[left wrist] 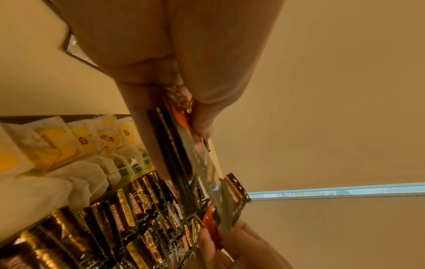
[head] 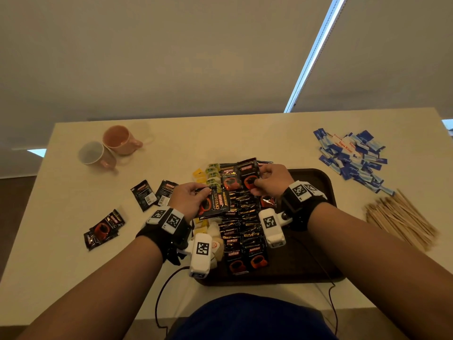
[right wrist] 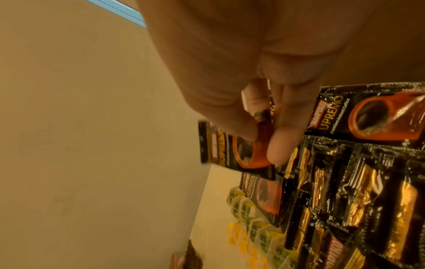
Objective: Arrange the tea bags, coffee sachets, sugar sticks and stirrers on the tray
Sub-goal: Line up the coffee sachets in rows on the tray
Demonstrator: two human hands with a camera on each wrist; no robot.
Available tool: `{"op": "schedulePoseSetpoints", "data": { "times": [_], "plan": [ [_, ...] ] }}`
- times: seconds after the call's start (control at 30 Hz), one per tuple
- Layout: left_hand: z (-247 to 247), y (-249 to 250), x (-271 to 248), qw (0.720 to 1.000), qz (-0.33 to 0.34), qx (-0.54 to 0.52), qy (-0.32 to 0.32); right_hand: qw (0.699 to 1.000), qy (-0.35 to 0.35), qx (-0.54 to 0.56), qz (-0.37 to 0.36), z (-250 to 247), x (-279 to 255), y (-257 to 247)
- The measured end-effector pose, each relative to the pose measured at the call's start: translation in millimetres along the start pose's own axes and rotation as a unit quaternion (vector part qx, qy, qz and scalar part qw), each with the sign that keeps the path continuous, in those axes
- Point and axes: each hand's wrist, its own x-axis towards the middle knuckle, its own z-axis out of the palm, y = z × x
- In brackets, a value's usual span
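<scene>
A dark brown tray (head: 316,182) sits on the table in front of me, its left half covered by rows of black coffee sachets (head: 241,231) and tea bags (head: 212,176). My left hand (head: 193,198) grips a small stack of black coffee sachets (head: 215,202) above the tray's left side; the stack shows edge-on in the left wrist view (left wrist: 184,145). My right hand (head: 268,182) pinches one coffee sachet (head: 250,179) at the far end of the rows, seen close in the right wrist view (right wrist: 239,154). Blue sugar sticks (head: 353,155) and wooden stirrers (head: 402,217) lie on the table to the right.
Two mugs (head: 107,148) stand at the back left. Loose coffee sachets (head: 152,193) and a further pile (head: 104,229) lie left of the tray. The tray's right half (head: 308,253) is bare. A black cable (head: 159,298) runs off the near table edge.
</scene>
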Motion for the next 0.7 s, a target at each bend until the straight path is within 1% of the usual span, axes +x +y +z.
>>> {"op": "schedulePoseSetpoints", "data": {
  "times": [0.1, 0.13, 0.23, 0.27, 0.3, 0.4, 0.47, 0.57, 0.7],
  "plan": [
    [-0.3, 0.0, -0.8, 1.000, -0.001, -0.006, 0.002, 0.999, -0.012, 0.029, 0.027, 6.8, -0.2, -1.1],
    [-0.4, -0.2, -1.4, 1.000, -0.001, -0.008, 0.002, 0.999, -0.008, 0.018, 0.025, 9.9, 0.2, -0.5],
    [-1.7, -0.9, -2.5, 1.000, -0.006, -0.021, -0.005, 0.995, 0.013, -0.094, -0.019, 17.6, 4.0, 5.2],
    [-2.4, -1.3, -2.7, 1.000, -0.005, -0.022, -0.005, 0.994, 0.015, -0.104, -0.020, 19.9, 4.0, 7.0],
    [-3.1, -2.0, -2.8, 1.000, -0.004, -0.020, -0.003, 0.995, 0.008, -0.099, -0.011, 21.9, 3.7, 8.1],
    [-5.6, -4.2, -2.2, 1.000, 0.000, -0.012, 0.005, 0.997, -0.041, -0.049, 0.033, 28.2, -0.5, 8.1],
    [-6.7, -5.0, -2.4, 1.000, 0.001, -0.012, 0.008, 0.996, -0.049, -0.041, 0.056, 31.6, -2.7, 5.0],
    [-7.0, -5.3, -3.0, 1.000, -0.001, -0.015, 0.009, 0.993, -0.046, -0.068, 0.081, 37.1, 0.7, 5.5],
    [-6.1, -4.2, -2.5, 1.000, -0.004, -0.016, 0.013, 0.988, -0.035, -0.125, 0.083, 41.7, 7.2, 7.1]
  ]
}}
